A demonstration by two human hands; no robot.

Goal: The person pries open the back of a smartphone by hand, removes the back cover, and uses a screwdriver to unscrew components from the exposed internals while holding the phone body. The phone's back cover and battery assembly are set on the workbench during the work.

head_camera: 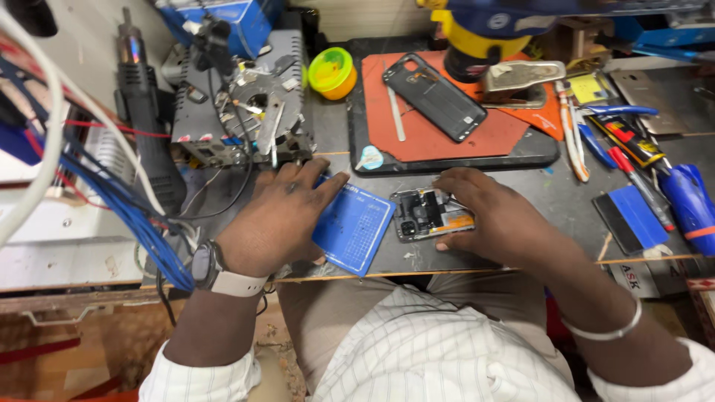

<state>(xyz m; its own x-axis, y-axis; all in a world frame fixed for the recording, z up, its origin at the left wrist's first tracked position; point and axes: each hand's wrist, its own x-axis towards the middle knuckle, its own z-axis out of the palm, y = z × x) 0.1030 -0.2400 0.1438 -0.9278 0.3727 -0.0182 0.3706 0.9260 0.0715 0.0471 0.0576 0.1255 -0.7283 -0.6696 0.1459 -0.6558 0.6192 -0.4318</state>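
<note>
My left hand (281, 216) rests flat on the dark bench, its fingers lying on the left part of a small blue gridded mat (357, 232). A watch sits on that wrist. My right hand (488, 212) lies over the right side of an opened phone (424, 214) whose inner boards and orange battery strip show. The fingers touch the phone's edge and hold it down on the bench. Farther back a black phone back cover (434, 97) lies on an orange pad (439, 126).
A hot-air tool (141, 104) and a grey station (246, 112) stand at the left, with blue cables (126, 216). A yellow-green cup (332, 72) sits at the back. Tweezers, cutters, screwdrivers and a blue scraper (633, 219) crowd the right side.
</note>
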